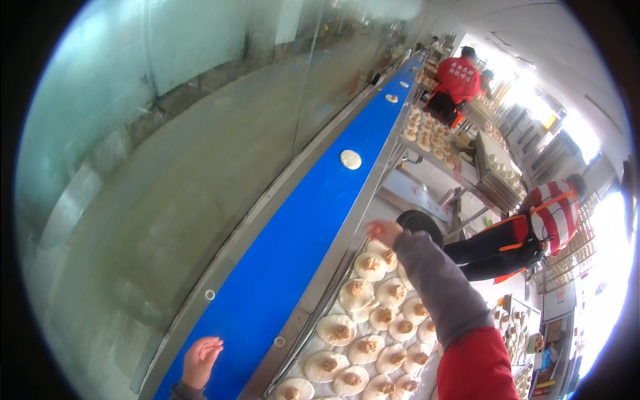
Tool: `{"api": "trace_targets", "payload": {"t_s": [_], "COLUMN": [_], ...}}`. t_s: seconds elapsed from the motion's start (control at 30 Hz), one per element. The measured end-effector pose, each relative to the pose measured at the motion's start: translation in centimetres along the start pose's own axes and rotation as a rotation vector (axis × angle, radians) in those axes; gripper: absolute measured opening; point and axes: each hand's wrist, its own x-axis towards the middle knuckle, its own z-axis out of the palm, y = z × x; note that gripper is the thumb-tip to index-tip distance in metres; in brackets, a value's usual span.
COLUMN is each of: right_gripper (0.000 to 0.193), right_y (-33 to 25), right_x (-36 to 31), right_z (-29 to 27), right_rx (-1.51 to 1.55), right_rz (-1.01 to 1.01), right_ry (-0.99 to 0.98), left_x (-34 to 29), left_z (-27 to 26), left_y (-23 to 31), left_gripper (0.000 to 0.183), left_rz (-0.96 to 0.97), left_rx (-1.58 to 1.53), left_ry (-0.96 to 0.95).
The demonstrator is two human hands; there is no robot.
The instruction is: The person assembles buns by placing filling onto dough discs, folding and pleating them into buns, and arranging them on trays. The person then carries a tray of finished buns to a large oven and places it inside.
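Note:
My left hand (201, 362) hovers over the near end of a blue conveyor belt (280, 267), its fingers loosely curved and nothing visible in them. My right hand (385, 233) is stretched forward to the far end of a tray of dough rounds. Its fingers are small and partly blurred, so I cannot tell whether they hold anything. Just below that hand lies a pale dough round (371, 265) topped with a lump of brown filling. Several similar rounds cover the tray in rows, some overlapping. Farther up the belt sits a single dough round (351, 159).
A metal rail (333, 260) runs between belt and tray. Glass panels (200, 167) stand along the left. Ahead on the right are a round black object (421, 225), a person in red (459, 79), another in a striped top (555, 212), and stacked trays (497, 167).

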Motion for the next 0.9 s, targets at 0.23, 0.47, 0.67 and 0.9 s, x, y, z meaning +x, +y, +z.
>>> {"api": "trace_targets", "payload": {"t_s": [0.23,0.47,0.67,0.9], "right_gripper": [0.04,0.06,0.068,0.029], "right_y": [-0.8,-2.5,-7.0,-9.0], "right_x": [11.7,18.2,18.2,14.4], "right_z": [3.7,7.1,10.2,14.6], "right_rx": [-0.067,-0.14,-0.294,0.081], "right_rz": [0.021,0.263,0.621,0.463], "right_ry": [0.329,0.483,0.376,0.242], "left_x": [-6.4,-12.8,-16.7,-10.5], "left_z": [-7.7,-13.5,-16.5,-14.4], "left_y": [-3.1,-9.1,-11.6,-7.3], "left_gripper": [0.032,0.042,0.05,0.044], "left_rz": [-0.151,-0.156,-0.305,-0.05], "left_rx": [0.203,0.158,-0.353,-0.5], "left_ry": [0.151,0.232,0.278,0.109]}}
